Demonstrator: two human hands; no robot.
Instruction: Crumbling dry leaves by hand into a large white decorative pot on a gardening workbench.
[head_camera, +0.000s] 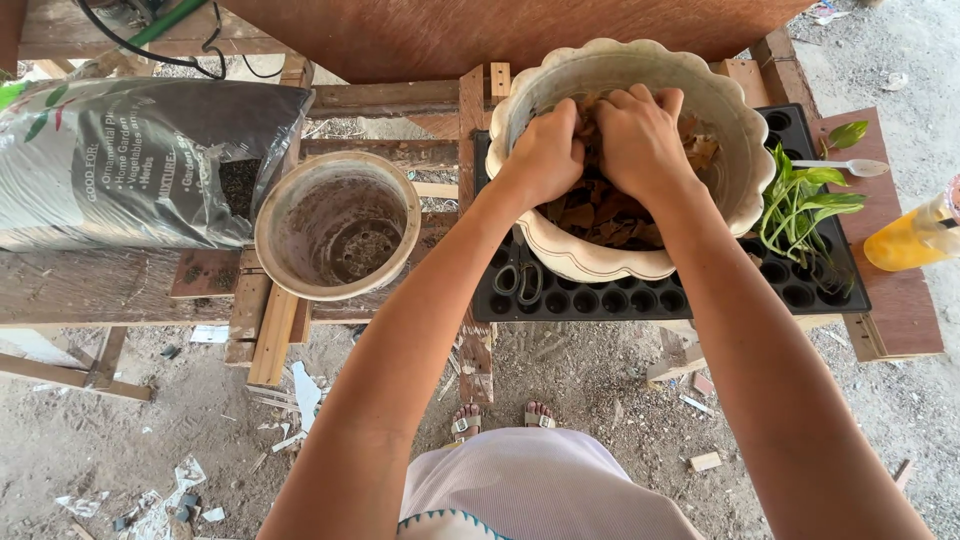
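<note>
A: What is seen on the desk (120, 285)?

B: A cream scalloped pot (720, 120) of dry brown leaves (600, 215) is set on a black seedling tray (800, 290). Both grips, left hand (545, 155) and right hand (640, 140), are clenched on leaves.

A: And counted?

B: One soil bag (130, 160), two pots with the round one (338, 225), one pair of scissors (518, 280); dirt floor (590, 380) below.

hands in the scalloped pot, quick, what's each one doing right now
Left hand: fingers curled shut on dry leaves in the pot.
Right hand: fingers curled shut on the same leaves.
</note>
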